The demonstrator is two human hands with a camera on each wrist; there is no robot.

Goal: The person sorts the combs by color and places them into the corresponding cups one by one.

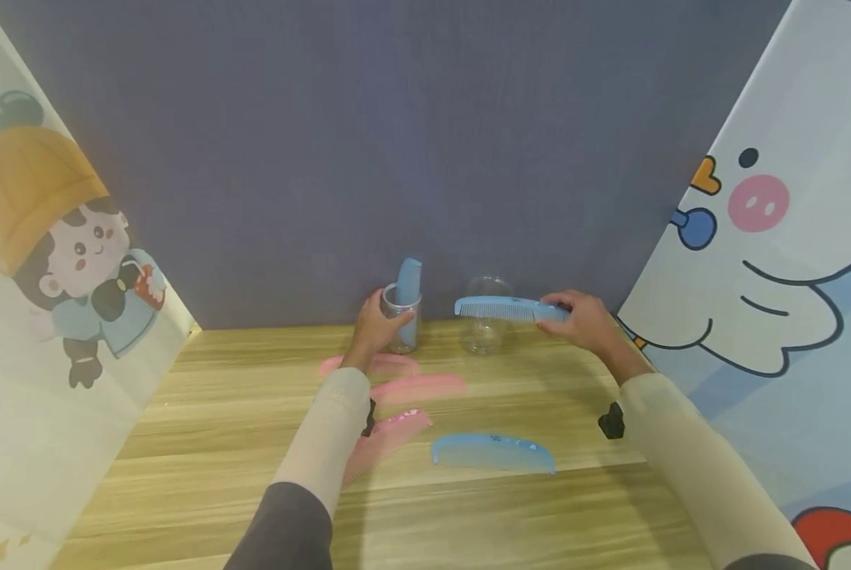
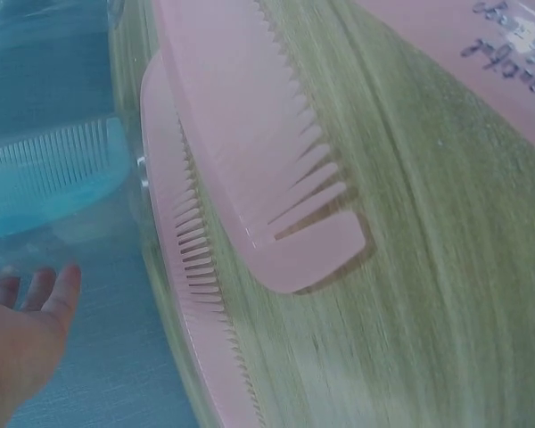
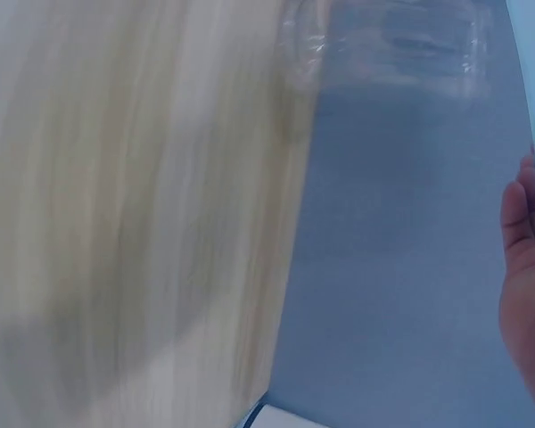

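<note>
My left hand (image 1: 372, 326) holds a clear jar (image 1: 409, 342) at the back of the table, its thumb across the front. A blue comb (image 1: 409, 281) stands upright in that jar, its top above the rim; the left wrist view shows the comb (image 2: 58, 174) beyond the fingertips. Level in the air, a second blue comb (image 1: 496, 307) has one end pinched by my right hand (image 1: 583, 318). It passes in front of another clear jar (image 1: 484, 342). In the right wrist view, the held comb (image 3: 533, 89) is partly cut off.
Three pink combs (image 1: 419, 385) lie on the wooden table (image 1: 254, 412) around the left forearm. Another blue comb (image 1: 492, 451) lies nearer the front. A dark grey panel (image 1: 425, 142) rises behind the jars. Printed cartoon panels (image 1: 774, 261) flank both sides.
</note>
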